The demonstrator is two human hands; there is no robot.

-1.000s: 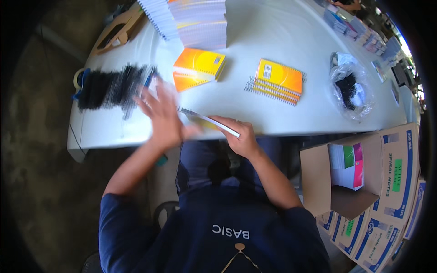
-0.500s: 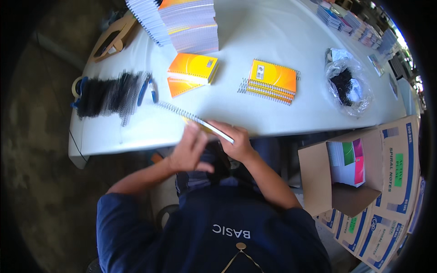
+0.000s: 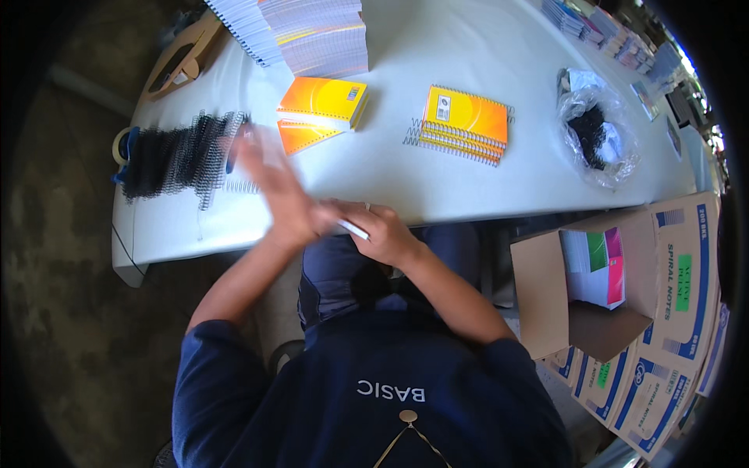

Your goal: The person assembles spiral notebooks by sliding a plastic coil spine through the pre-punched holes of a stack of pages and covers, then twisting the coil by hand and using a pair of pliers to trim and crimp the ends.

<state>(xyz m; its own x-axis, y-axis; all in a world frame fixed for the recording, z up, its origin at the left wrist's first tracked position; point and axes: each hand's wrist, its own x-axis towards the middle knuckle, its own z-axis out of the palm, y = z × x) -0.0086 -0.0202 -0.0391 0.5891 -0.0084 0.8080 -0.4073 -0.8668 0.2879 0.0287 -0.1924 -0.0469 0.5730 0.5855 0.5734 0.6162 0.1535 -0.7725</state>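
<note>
My right hand, with a ring on one finger, grips a small notebook edge-on at the table's near edge; only a pale strip shows. A loose wire coil sticks out left beyond my forearm, apparently from that notebook. My left hand stretches across in front of it, smeared by motion, its fingers by the heap of black spiral coils. A blue-handled tool there is mostly hidden by those fingers. Right of them lie orange-yellow punched notebooks without coils. Coil-bound orange-yellow notebooks are stacked further right.
A tall stack of notebooks stands at the back left, beside a cardboard tray. A tape roll sits at the left edge. A clear plastic bag of black coils lies right. An open carton holds notebooks.
My left hand has left the notebook's coil and swung forward and left to the black coils and blue-handled tool. The held notebook has come slightly left and nearer me.
</note>
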